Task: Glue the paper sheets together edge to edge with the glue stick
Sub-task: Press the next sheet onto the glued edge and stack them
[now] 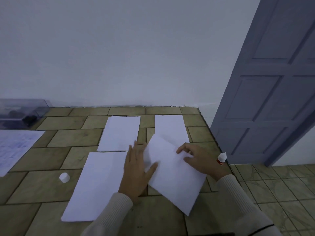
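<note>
Four white paper sheets lie on the tiled table [51, 140]. One sheet [119, 132] is at the far middle, another [170, 128] to its right, and a third [95, 186] at the near left. The fourth sheet [175, 178] lies askew at the near right, overlapping the far right sheet's corner. My left hand [138, 169] lies flat between the near sheets, with its thumb on the askew sheet. My right hand [199, 159] presses curled fingers on that sheet. The uncapped glue stick [221, 158] pokes out tilted at its little-finger side, seemingly held. Its white cap [64, 177] lies at the left.
A clear plastic box [22, 113] stands at the back left against the wall. A printed sheet [15, 147] lies at the left edge. The table's right edge [211, 133] runs close to my right hand, with a grey door [272, 99] and tiled floor beyond.
</note>
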